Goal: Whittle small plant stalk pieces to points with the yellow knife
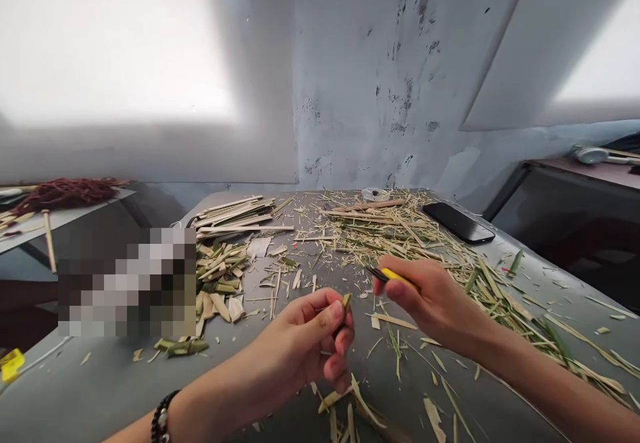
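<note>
Black beads circle the left wrist, its forearm angling inward. Left hand: thumb and forefinger pinch a small green piece above the table — other fingers loosely curled. Slightly farther, the right hand grips a yellow-and-black knife, pointing left — strips lie beyond.

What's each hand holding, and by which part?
Left hand: a green piece, below its exposed tip. Right hand: a slim tool, by its yellow body.
</note>
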A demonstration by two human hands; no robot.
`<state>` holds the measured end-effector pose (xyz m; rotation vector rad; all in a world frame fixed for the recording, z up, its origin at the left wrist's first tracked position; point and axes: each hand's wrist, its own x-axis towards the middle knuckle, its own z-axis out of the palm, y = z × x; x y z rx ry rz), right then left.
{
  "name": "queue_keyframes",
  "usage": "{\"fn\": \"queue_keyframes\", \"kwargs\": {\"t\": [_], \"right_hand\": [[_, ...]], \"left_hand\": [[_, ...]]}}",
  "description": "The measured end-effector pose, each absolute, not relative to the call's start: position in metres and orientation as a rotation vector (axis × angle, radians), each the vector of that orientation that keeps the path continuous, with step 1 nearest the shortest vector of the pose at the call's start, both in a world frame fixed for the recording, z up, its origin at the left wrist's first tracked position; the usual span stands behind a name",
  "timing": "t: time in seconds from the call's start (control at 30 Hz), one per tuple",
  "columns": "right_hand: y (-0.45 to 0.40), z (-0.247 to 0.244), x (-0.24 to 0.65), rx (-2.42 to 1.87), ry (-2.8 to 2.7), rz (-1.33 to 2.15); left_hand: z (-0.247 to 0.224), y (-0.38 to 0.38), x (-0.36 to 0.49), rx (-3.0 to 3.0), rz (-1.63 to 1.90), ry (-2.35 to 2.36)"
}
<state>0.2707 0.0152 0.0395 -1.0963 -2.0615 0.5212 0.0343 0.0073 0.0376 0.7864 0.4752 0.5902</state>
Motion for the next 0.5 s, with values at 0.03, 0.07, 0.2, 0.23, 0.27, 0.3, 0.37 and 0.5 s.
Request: {"fn": "queue_keyframes", "kwargs": {"t": [0.03,0.07,0.2,0.23,0.27,0.3,0.37,0.5], "right_hand": [[0.016,0.035,0.274,-1.088,-2.093,0.361],[0.016,0.032,0.277,-1.074,-2.127,0.219],[0.014,0.028,0.278,-1.003,-2.252,-0.086],[0.013,0.028,0.277,-0.992,-2.267,-0.115],[0.012,0.029,0.276,-0.983,-2.277,-0.133],[0.011,0.029,0.275,-0.978,-2.285,-0.142],[0.013,0.027,0.273,-0.972,-2.29,-0.16],[0.028,0.022,0.273,-1.108,-2.272,-0.359]], "left_hand": [[0.038,0.008,0.034,0.798,0.611,0.491],[0.037,0.008,0.035,0.815,0.625,0.505],[0.035,0.008,0.037,0.844,0.676,0.508],[0.035,0.007,0.038,0.839,0.684,0.5],[0.035,0.006,0.038,0.831,0.694,0.493],[0.035,0.005,0.039,0.824,0.698,0.483],[0.035,0.004,0.039,0.816,0.69,0.463],[0.035,0.008,0.04,0.786,0.723,0.525]]}}
